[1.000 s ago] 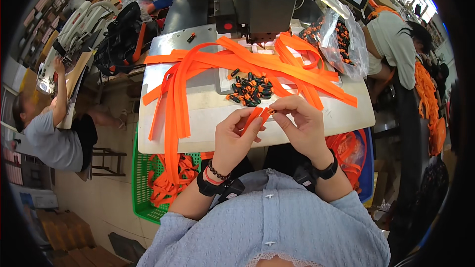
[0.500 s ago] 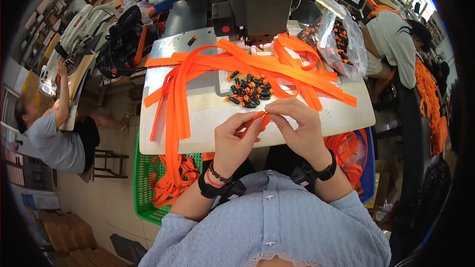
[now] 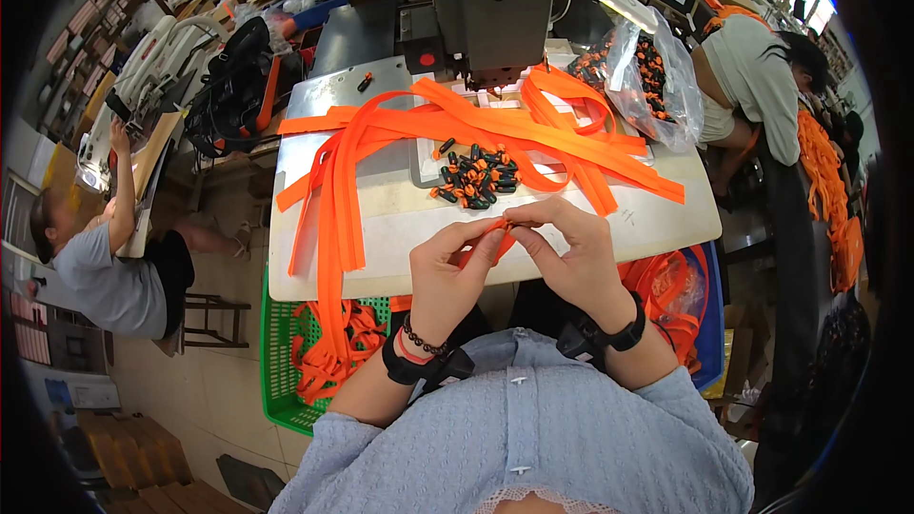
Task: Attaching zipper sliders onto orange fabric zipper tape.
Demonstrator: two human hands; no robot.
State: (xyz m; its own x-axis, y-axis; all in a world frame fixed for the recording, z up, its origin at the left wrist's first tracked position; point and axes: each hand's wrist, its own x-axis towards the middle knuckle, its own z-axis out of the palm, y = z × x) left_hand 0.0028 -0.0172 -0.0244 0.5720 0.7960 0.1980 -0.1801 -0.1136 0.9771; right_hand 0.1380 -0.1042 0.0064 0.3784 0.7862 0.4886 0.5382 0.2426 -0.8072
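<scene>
Just past the table's front edge, my left hand (image 3: 447, 262) is closed in a pinch on a short piece of orange zipper tape (image 3: 501, 246). My right hand (image 3: 573, 249) meets it, thumb and forefinger pressed together at the tape's upper end. Anything small between those fingertips is too hidden to make out. Beyond my hands lies a pile of small black-and-orange zipper pulls (image 3: 478, 174). Long orange zipper strips (image 3: 428, 124) cross over one another behind and beside the pile, and some hang over the front edge at the left.
A sewing machine head (image 3: 495, 24) stands at the back of the worktable (image 3: 657, 228). At right back is a clear bag (image 3: 657, 95) of more pulls. Below the table are a green basket (image 3: 276, 362) and a blue bin (image 3: 709, 314) with orange strips. People work at both sides.
My right hand has shifted slightly left and down, its fingertips closing further over the tape's end. The left hand stays nearly still. The view has moved a little.
</scene>
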